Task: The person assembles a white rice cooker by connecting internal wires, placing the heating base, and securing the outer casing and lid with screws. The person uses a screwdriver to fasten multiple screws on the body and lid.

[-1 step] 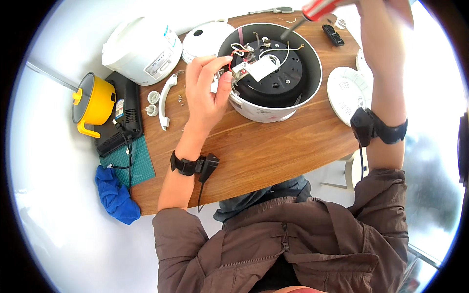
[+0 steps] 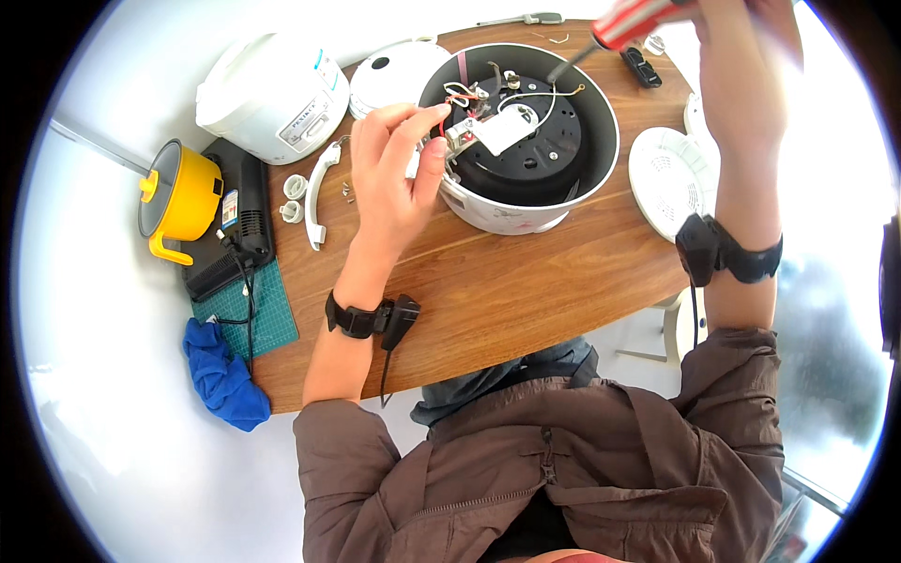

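In front of me lies the upturned rice cooker shell (image 2: 497, 220), a white round housing with its wiring showing. Inside it is a black metal base (image 2: 540, 174) with screws, loose wires and a white plate (image 2: 507, 131). My left hand (image 2: 402, 159) is at the shell's left edge, thumb and fingers curled about the rim beside a red wire; the exact grip is partly hidden. At the upper right, my right hand (image 2: 746, 70) is closed on a red-and-white screwdriver (image 2: 631, 21). Its shaft points down-left, with the tip over the base's far right part, near a wire.
A white rice cooker (image 2: 282, 98), a yellow pot (image 2: 192, 197) and a black appliance (image 2: 246, 220) stand left. Nearby are a white handle (image 2: 322, 192), a green mat (image 2: 267, 310) and blue cloth (image 2: 223, 380). A perforated white cover (image 2: 664, 183) lies right; another screwdriver (image 2: 535, 19) lies behind.
My right hand and the screwdriver have shifted slightly to the right, the tip moving with them. My left hand stays at the shell's rim.
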Demonstrator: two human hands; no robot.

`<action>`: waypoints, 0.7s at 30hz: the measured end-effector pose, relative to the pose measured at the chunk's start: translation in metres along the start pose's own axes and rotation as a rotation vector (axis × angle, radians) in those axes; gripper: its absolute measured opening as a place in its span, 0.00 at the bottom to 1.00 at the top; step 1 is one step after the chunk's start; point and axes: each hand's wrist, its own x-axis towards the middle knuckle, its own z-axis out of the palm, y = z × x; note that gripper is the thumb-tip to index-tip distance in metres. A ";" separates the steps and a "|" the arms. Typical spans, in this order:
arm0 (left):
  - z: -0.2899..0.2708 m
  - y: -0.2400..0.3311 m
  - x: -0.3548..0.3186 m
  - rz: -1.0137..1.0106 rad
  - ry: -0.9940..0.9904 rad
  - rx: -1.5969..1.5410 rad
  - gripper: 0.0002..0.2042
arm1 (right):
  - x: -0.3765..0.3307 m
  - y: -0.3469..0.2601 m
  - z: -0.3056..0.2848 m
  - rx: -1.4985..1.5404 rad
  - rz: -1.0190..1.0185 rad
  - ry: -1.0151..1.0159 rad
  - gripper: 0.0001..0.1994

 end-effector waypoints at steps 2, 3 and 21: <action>-0.005 0.007 0.018 0.131 -0.023 0.108 0.12 | -0.007 -0.003 -0.010 -0.047 0.041 0.082 0.20; -0.011 0.010 0.023 0.152 -0.042 0.126 0.12 | -0.016 0.010 -0.011 0.009 0.053 0.140 0.20; 0.014 0.027 0.071 0.124 -0.576 0.171 0.24 | -0.099 0.052 -0.076 0.280 0.258 0.221 0.20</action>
